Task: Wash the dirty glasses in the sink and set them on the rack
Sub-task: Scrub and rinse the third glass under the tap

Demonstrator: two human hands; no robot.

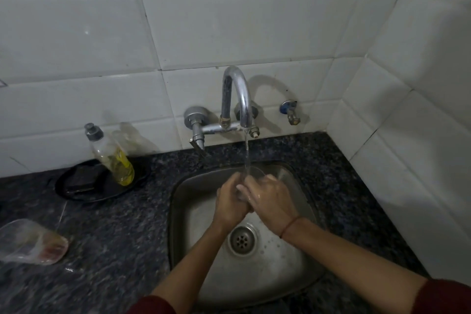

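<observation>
My left hand (229,202) and my right hand (271,201) are pressed together over the steel sink (183,201), under the running stream of water (246,153). Between them they hold a clear glass (258,171). Only a thin arc of its rim shows above the fingers; the rest is hidden by my hands. A second glass (33,242) lies on its side on the dark counter at the far left, with reddish residue inside.
The curved tap (237,94) stands on the tiled wall behind the sink. A dish soap bottle (114,158) and a dark sponge (81,178) sit on a black plate (76,197) left of the sink. A tiled side wall closes the right. The drain (242,239) is uncovered.
</observation>
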